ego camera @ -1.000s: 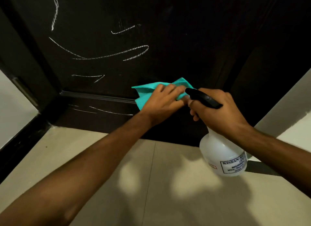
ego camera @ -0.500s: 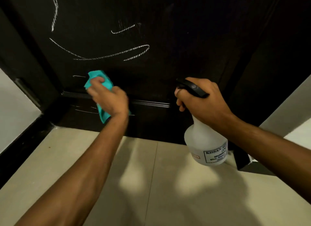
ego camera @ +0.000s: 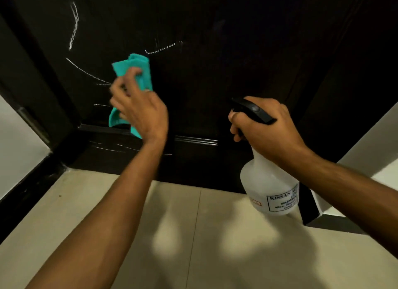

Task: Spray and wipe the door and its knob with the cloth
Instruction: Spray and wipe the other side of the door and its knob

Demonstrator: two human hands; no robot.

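wiping lower door [ego camera: 215,73] | left hand [ego camera: 140,110] gripping teal cloth [ego camera: 133,73], shifted up-right onto white streaks since 0.5 s ago, streak part gone | right hand [ego camera: 265,129] curled round spray bottle [ego camera: 269,189], near right, idle | knob unseen, more streaks left

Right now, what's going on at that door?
A person is wiping the dark door. The left hand presses a teal cloth against the lower panel, among white streaks that remain to its left and above. The right hand grips a spray bottle by its black trigger head, held off the door and above the floor. No knob is in view.
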